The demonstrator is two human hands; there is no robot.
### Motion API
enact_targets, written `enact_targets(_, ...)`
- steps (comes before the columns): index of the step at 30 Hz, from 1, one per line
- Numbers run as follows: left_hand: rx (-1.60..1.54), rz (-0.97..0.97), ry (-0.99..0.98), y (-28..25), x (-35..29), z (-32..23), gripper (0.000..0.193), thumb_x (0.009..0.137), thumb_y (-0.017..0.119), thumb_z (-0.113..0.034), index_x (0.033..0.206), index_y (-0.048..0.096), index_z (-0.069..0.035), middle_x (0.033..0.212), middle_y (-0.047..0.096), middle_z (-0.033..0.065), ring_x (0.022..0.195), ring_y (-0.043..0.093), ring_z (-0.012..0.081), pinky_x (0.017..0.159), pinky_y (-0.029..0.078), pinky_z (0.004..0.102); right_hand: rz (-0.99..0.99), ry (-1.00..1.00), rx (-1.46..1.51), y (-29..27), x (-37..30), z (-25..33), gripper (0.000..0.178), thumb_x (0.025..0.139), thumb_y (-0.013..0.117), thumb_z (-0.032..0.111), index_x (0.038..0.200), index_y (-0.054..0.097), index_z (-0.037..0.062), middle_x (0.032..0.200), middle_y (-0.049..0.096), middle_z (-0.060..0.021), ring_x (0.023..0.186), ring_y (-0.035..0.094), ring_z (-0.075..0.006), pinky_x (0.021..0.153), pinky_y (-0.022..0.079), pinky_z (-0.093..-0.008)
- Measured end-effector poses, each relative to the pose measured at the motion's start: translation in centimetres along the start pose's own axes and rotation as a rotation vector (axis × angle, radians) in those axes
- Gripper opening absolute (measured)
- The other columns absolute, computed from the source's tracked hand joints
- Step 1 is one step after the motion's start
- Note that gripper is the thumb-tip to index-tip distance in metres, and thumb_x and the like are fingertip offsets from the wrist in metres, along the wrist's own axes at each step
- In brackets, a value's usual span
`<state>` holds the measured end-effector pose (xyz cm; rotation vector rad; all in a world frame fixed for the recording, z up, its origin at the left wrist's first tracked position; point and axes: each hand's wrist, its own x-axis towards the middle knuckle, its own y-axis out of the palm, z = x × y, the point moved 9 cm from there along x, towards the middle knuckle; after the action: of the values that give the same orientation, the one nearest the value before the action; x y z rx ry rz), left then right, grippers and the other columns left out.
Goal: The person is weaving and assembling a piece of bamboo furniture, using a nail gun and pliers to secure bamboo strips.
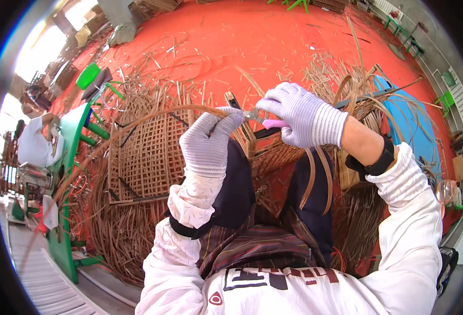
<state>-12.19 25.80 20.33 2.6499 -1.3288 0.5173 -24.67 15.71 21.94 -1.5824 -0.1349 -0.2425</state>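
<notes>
Both my hands wear pale lilac knit gloves. In my left hand (206, 143), thumb and fingers pinch the end of a long brown weaving strip (160, 111), which arcs away to the lower left. My right hand (306, 116) is closed around a pair of hand cutters with a pink handle (274, 124). Their metal jaws (251, 114) meet the strip's end at my left fingertips; whether they are closed on it I cannot tell. Below the hands, a partly woven basket (276, 160) with a dark frame sits at my knees, loose strips hanging from it.
A woven lattice panel (150, 152) lies to the left over heaps of loose strips (118, 247). Farther left stand a green table (63, 231), a green stool (88, 76) and another person (34, 142). At the right is a blue plastic piece (413, 123). Scraps litter the red floor (215, 37).
</notes>
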Motion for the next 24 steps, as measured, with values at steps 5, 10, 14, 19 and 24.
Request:
enact_targets(5,-0.086,-0.040,-0.062,-1.1,0.2,0.7,0.011,0.093,0.062,-0.005,0.098,0.069,0.002,0.090,0.072,0.0086,0.080,0.066,0.0129,0.072,0.052,0.0256,0.081,0.008,-0.025,0.7,0.5,0.0,0.049,0.071,0.066,0.009,0.119,0.058,0.0069,0.106,0.058,-0.0145,0.102,0.055,-0.0342,0.092,0.046,-0.0430)
enact_targets(10,-0.109,-0.052,-0.113,-1.4,0.6,1.4,0.014,0.095,0.061,-0.008,0.098,0.069,0.002,0.090,0.071,0.0085,0.079,0.066,0.0130,0.071,0.053,0.0263,0.112,0.030,-0.052,1.3,0.2,-0.2,0.055,0.068,0.066,0.006,0.123,0.058,0.0085,0.101,0.055,-0.0126,0.099,0.055,-0.0326,0.091,0.046,-0.0414)
enact_targets(14,-0.105,-0.033,-0.100,-0.9,0.7,0.8,0.014,0.095,0.061,-0.009,0.099,0.069,0.002,0.090,0.071,0.0086,0.078,0.066,0.0131,0.069,0.053,0.0262,0.074,-0.017,-0.045,0.8,0.0,-0.1,0.055,0.071,0.067,0.008,0.126,0.058,0.0119,0.100,0.056,-0.0133,0.098,0.055,-0.0325,0.089,0.047,-0.0418)
enact_targets(19,-0.078,-0.043,-0.076,-1.2,1.0,0.8,0.014,0.095,0.062,-0.009,0.099,0.069,0.002,0.088,0.071,0.0085,0.077,0.066,0.0133,0.069,0.053,0.0263,0.145,-0.063,-0.132,0.8,0.3,0.2,0.052,0.075,0.070,0.015,0.125,0.057,0.0118,0.103,0.062,-0.0108,0.097,0.058,-0.0309,0.085,0.051,-0.0409)
enact_targets(24,-0.084,-0.094,-0.050,-1.8,0.9,0.6,0.015,0.096,0.060,-0.011,0.099,0.067,0.002,0.087,0.070,0.0083,0.073,0.064,0.0132,0.067,0.052,0.0269,0.106,-0.076,-0.134,0.5,0.3,0.4,0.047,0.080,0.071,0.020,0.125,0.057,0.0172,0.096,0.063,-0.0116,0.092,0.061,-0.0300,0.081,0.053,-0.0414)
